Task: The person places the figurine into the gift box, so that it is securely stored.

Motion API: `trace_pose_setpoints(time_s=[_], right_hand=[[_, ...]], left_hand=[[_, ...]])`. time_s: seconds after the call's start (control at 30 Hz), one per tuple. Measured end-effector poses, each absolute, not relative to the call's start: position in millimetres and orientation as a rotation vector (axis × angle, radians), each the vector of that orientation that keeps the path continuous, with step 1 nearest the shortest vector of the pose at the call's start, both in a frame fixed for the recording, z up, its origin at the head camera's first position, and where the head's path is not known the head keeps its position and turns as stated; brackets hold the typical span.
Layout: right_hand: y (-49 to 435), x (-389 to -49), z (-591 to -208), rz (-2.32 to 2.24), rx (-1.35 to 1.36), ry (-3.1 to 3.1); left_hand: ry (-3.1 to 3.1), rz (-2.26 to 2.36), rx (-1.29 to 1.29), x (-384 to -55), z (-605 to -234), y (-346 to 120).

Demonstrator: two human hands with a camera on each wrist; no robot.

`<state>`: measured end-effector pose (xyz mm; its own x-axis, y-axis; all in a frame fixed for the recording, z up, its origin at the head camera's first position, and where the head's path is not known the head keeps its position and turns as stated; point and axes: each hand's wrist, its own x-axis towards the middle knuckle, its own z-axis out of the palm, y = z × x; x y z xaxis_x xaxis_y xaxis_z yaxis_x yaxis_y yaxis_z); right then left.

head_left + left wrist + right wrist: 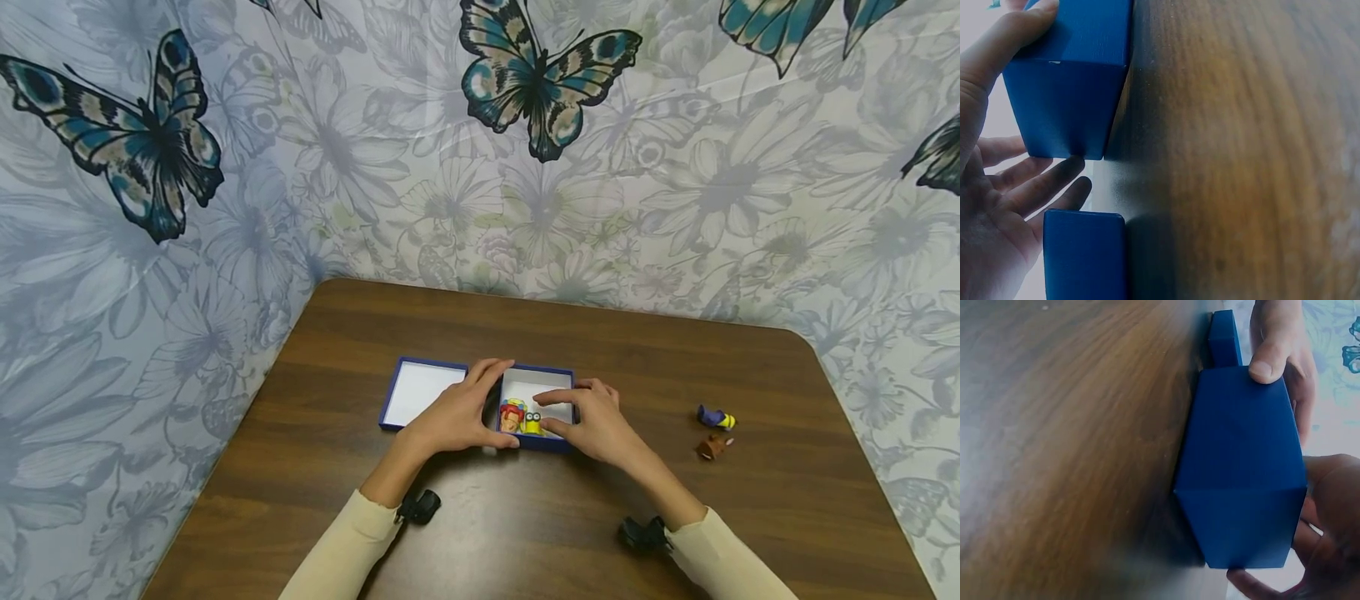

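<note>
An open blue box [555,445] with a white inside stands on the table between both hands. In its left front part lie a red-haired toy figure [512,417] and a yellow toy figure with round goggle eyes [532,425]. My left hand [453,417] holds the box by its left end, thumb on the front wall [1235,437] and fingers toward the back. My right hand [596,421] is over the right end, index finger and thumb reaching inside, spread apart near the yellow figure; its other fingers are outside, by the right wall.
The blue-rimmed lid [423,392] lies left of the box, white inside up, partly behind my left hand. On the right of the brown table [525,533] lie a purple and yellow toy figure [716,418] and a brown toy figure [712,447]. A butterfly-print cloth [450,208] hangs behind.
</note>
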<state>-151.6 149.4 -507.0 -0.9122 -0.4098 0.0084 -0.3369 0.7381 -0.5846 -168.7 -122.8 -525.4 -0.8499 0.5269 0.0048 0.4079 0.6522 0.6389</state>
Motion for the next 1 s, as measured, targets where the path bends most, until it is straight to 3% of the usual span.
trace_pose_setpoints(time_s=[0.33, 1.0], right_hand=[[181.9, -145.1, -501.6, -1.133, -0.793, 2.732], [233.8, -129.1, -507.3, -1.198, -0.646, 2.782]], left_hand=[[2.671, 0.973, 0.766, -168.0, -524.1, -120.1], [2.686, 0.96, 0.76, -167.3, -521.4, -120.4]])
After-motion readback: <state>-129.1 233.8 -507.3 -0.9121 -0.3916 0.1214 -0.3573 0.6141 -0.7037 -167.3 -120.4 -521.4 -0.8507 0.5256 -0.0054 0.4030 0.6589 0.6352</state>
